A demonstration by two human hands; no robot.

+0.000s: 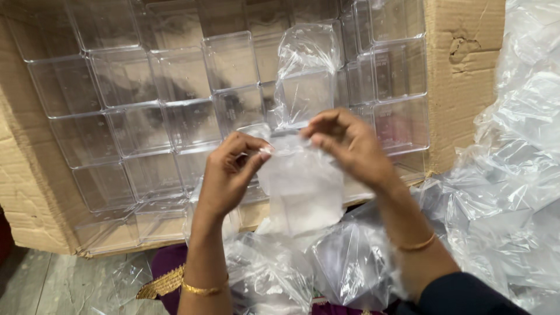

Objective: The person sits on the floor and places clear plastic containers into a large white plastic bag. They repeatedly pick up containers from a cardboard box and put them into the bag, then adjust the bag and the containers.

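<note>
My left hand (228, 174) and my right hand (349, 144) both pinch a thin clear plastic bag (304, 87) at about its middle. Inside the lower part of the bag sits a clear square plastic container (303, 195). The bag's open top stands up loosely above my fingers. Both hands are held in front of a big cardboard box (464, 76), and each wrist wears a thin gold bangle.
The cardboard box lies on its side, packed with several rows of clear square containers (157, 128). A heap of crumpled clear plastic bags (513, 151) fills the right side and spreads over my lap (274, 274). Grey floor (52, 286) shows at bottom left.
</note>
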